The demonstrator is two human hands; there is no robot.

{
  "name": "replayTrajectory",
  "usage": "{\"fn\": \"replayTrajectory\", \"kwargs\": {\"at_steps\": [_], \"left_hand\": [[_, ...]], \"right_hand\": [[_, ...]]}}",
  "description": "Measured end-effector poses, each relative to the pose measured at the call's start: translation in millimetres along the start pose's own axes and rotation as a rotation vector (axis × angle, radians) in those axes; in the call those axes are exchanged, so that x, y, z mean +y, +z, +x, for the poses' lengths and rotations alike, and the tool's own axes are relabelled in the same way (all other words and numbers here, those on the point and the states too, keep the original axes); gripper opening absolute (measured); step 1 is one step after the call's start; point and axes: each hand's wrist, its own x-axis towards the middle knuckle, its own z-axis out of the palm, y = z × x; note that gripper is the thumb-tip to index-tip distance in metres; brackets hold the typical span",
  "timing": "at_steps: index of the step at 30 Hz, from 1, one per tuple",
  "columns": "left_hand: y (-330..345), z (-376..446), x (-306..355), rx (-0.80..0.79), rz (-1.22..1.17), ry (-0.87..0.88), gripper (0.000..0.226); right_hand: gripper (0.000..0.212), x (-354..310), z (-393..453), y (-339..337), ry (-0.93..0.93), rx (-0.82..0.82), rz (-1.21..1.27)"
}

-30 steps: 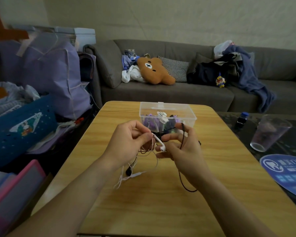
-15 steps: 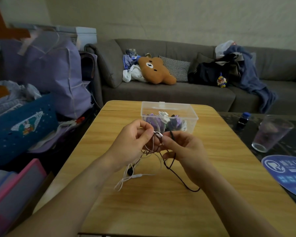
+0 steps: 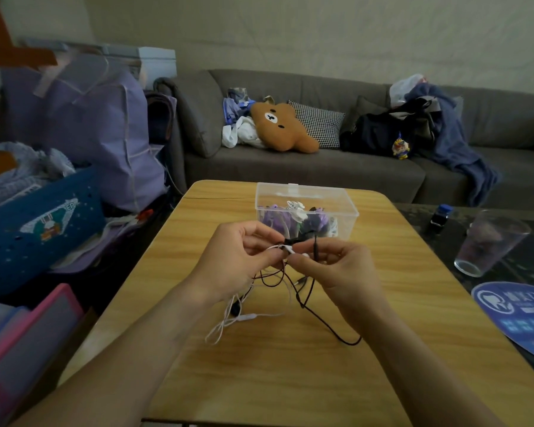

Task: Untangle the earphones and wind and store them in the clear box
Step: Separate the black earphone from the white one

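Observation:
A tangle of white earphones (image 3: 244, 318) and black earphones (image 3: 327, 325) hangs between my hands above the wooden table (image 3: 275, 380). My left hand (image 3: 232, 263) pinches the knot of white and black cord at its top. My right hand (image 3: 342, 272) pinches the same knot from the right, with a black cord end sticking up past its fingers. Loose loops of both cords trail down onto the table. The clear box (image 3: 349, 214) stands open just behind my hands, holding purple, black and white wound earphones.
A drinking glass (image 3: 490, 241) and a small blue-capped bottle (image 3: 441, 215) stand on a dark table at right, beside a blue round mat (image 3: 518, 315). A grey sofa (image 3: 321, 167) with a bear cushion lies behind. Bags and a blue basket (image 3: 40, 226) crowd the left.
My hands have come together on the knot and shifted slightly. The black cord loop has dropped lower and spread on the table.

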Motion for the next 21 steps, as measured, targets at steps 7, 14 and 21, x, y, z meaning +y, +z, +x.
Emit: {"fn": "replayTrajectory", "kwargs": {"at_steps": [7,14,21], "left_hand": [[-1.6,1.2,-1.7,-0.032,0.000,0.027,0.021],[0.9,0.4,-1.5,-0.026,-0.012,0.036,0.027],[-0.4,0.2,-0.1,-0.076,-0.062,0.036,0.028]], "right_hand": [[0.010,-0.1,0.6,-3.9,-0.061,-0.026,-0.160],[0.005,-0.2,-3.2,0.9,-0.059,-0.009,-0.172],[0.005,-4.2,-2.3,-0.7,-0.084,0.103,-0.111]]}}
